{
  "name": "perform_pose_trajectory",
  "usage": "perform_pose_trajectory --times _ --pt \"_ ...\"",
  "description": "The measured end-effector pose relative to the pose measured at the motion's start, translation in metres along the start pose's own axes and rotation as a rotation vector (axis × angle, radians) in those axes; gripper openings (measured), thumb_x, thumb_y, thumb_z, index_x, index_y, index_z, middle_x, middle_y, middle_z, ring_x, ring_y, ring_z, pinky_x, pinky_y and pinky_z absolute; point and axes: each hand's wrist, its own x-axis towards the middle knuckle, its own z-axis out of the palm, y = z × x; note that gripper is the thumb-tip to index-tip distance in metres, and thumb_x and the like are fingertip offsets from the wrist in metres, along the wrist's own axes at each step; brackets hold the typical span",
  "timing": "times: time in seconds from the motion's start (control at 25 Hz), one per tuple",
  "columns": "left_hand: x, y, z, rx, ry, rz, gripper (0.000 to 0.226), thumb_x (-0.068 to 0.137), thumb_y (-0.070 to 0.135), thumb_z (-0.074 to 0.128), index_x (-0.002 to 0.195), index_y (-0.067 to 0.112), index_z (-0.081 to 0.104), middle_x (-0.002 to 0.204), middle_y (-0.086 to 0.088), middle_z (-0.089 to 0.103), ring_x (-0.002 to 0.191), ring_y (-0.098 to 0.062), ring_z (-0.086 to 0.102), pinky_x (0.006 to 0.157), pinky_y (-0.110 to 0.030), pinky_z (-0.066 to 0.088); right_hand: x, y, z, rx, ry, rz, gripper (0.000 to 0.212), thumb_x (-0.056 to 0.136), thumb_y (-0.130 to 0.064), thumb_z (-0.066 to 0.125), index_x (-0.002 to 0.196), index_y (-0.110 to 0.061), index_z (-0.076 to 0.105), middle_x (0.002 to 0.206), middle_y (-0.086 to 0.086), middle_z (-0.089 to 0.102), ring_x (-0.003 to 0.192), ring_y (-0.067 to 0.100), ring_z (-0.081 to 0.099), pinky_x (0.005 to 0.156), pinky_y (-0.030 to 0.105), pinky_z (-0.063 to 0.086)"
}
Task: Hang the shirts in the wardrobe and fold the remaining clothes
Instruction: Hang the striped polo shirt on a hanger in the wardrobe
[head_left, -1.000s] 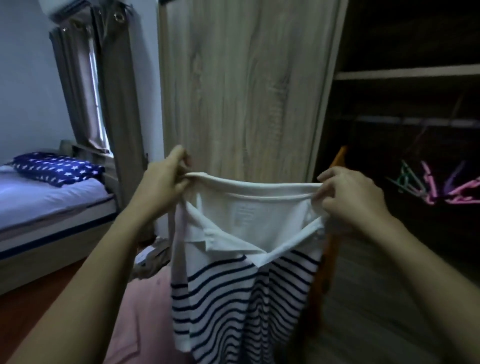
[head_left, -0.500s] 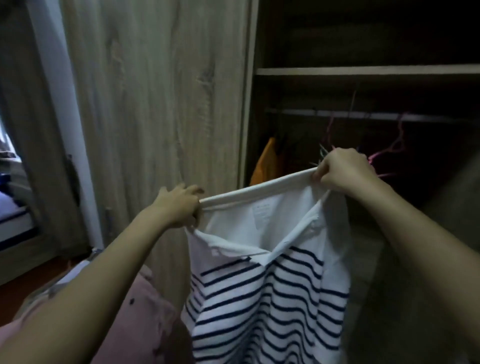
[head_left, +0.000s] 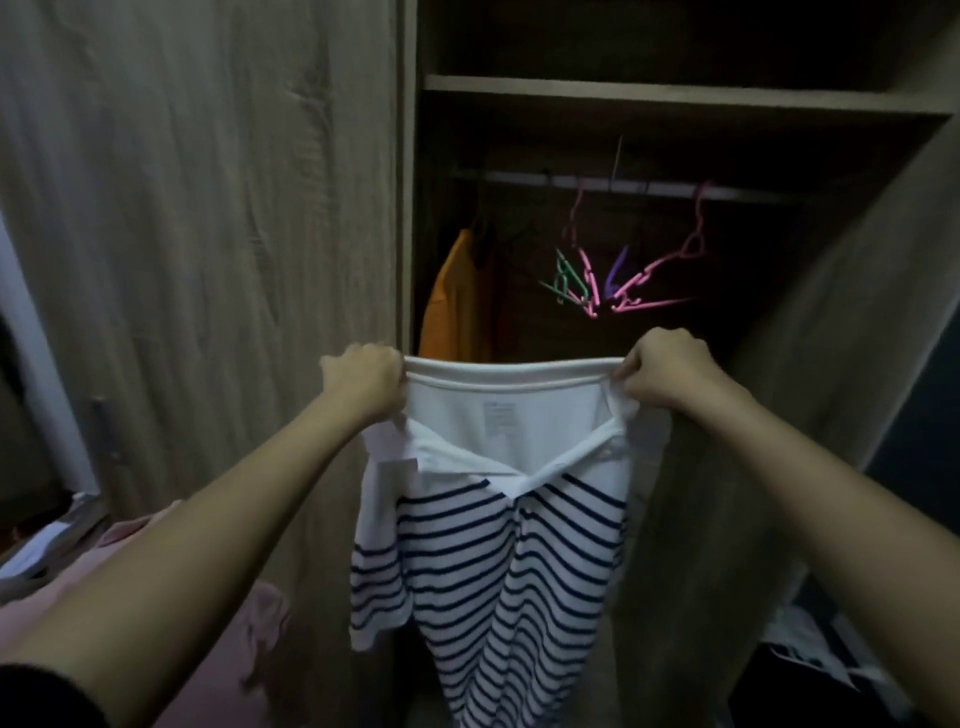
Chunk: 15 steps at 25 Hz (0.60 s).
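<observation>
both hands, left and right, are still gripping the striped polo by its shoulders, view now swinging square onto the wardrobe rail and free hangers, so hanging is next

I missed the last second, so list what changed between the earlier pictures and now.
The person turned right, away from the bed, to face the open wardrobe, bringing the striped shirt before it; the right hand, briefly higher, is level with the left hand again. Unchanged: both hands grip the collar ends, and the coloured hangers and orange garment hang inside.
</observation>
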Motion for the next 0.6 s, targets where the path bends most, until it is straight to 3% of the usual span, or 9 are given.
perform_pose_trajectory --times 0.08,0.16,0.24,0.36,0.48,0.6 --pt "0.002 0.009 0.003 0.026 0.111 0.084 0.046 0.081 0.027 0.06 0.123 0.012 0.048 0.12 -0.008 0.048 0.111 -0.032 0.048 0.084 -0.049 0.04 0.003 0.007 -0.007 -0.035 0.166 0.017 0.02 0.08 -0.018 0.062 0.094 -0.022 0.076 0.101 0.012 0.069 0.096 0.034 0.063 0.081 0.033 0.051" --pt "0.0 0.014 0.002 0.031 0.019 0.151 0.06 0.077 0.031 0.065 0.131 0.019 0.041 0.123 -0.008 0.046 0.112 -0.032 0.048 0.085 -0.048 0.041 0.004 0.016 -0.011 -0.081 0.21 0.023 0.018 0.081 -0.017 0.063 0.093 -0.018 0.076 0.099 0.015 0.069 0.095 0.037 0.062 0.082 0.036 0.052" --pt "0.004 0.01 -0.005 -0.054 0.002 0.121 0.042 0.075 0.029 0.068 0.116 0.027 0.06 0.116 -0.008 0.056 0.103 -0.031 0.056 0.079 -0.04 0.045 0.0 0.027 -0.01 -0.033 0.129 0.054 0.017 0.08 -0.012 0.064 0.091 -0.018 0.076 0.102 0.012 0.069 0.096 0.034 0.063 0.086 0.037 0.053" --pt "0.013 0.004 -0.009 -0.252 0.173 0.12 0.015 0.082 0.018 0.06 0.091 0.023 0.071 0.102 -0.009 0.063 0.091 -0.032 0.06 0.07 -0.034 0.045 -0.007 0.043 -0.001 0.075 0.051 0.059 0.022 0.08 -0.006 0.062 0.092 -0.019 0.076 0.105 0.008 0.069 0.097 0.029 0.063 0.086 0.033 0.052" --pt "0.013 0.014 0.0 -0.217 0.133 0.241 0.019 0.083 0.016 0.057 0.097 0.022 0.068 0.108 -0.006 0.06 0.095 -0.03 0.057 0.074 -0.039 0.049 -0.014 0.041 0.014 0.151 0.026 0.05 0.032 0.08 -0.001 0.053 0.097 -0.018 0.074 0.112 0.009 0.067 0.101 0.028 0.063 0.089 0.033 0.05" --pt "0.015 0.035 0.013 -0.075 0.247 0.291 0.025 0.086 0.013 0.053 0.11 0.008 0.06 0.11 -0.009 0.052 0.096 -0.029 0.051 0.07 -0.039 0.043 -0.013 0.031 0.031 0.135 0.096 0.049 0.036 0.079 -0.003 0.056 0.111 -0.013 0.067 0.122 0.007 0.058 0.11 0.03 0.057 0.091 0.033 0.047"
